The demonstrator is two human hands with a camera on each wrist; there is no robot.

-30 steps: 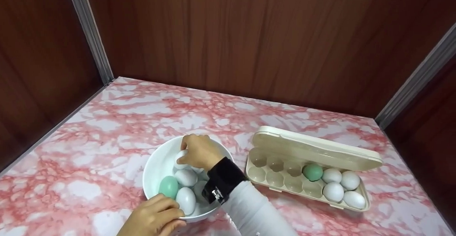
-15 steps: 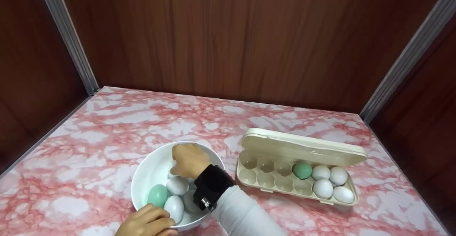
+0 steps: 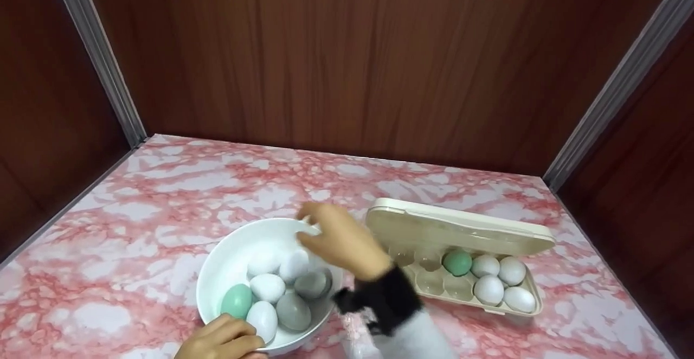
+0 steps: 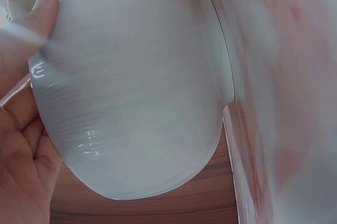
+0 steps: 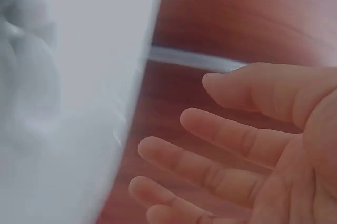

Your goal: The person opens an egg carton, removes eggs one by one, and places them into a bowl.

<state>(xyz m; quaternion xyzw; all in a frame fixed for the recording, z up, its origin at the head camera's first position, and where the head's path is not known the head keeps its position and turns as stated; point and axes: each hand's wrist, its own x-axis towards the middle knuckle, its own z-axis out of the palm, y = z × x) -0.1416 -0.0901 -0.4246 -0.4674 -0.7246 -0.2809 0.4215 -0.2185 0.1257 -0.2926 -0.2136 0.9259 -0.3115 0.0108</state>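
Note:
In the head view, a white bowl (image 3: 227, 256) holds several white and grey eggs and one green egg (image 3: 237, 300). My left hand (image 3: 221, 338) grips the near rim, fingers over the edge; in the left wrist view the thumb (image 4: 45, 16) lies along the outer wall. Above the right side of the bowl is my right hand (image 3: 339, 237), slightly blurred, fingers spread. Nothing lies in its palm in the right wrist view, where the bowl wall (image 5: 105, 92) is at the left. To the right is a cream egg carton (image 3: 461, 218), its lid raised.
Several white eggs (image 3: 489, 290) and one green egg (image 3: 457, 262) sit in the carton's right part; the left cups hold none, some hidden behind the right wrist. Brown wood panels (image 3: 325, 66) enclose the pink marbled table (image 3: 173, 196) at the back and sides.
My right hand has let go of a white egg, which now lies in the bowl, and moved up and right toward the carton. The left hand stays on the rim. The head view shifted slightly.

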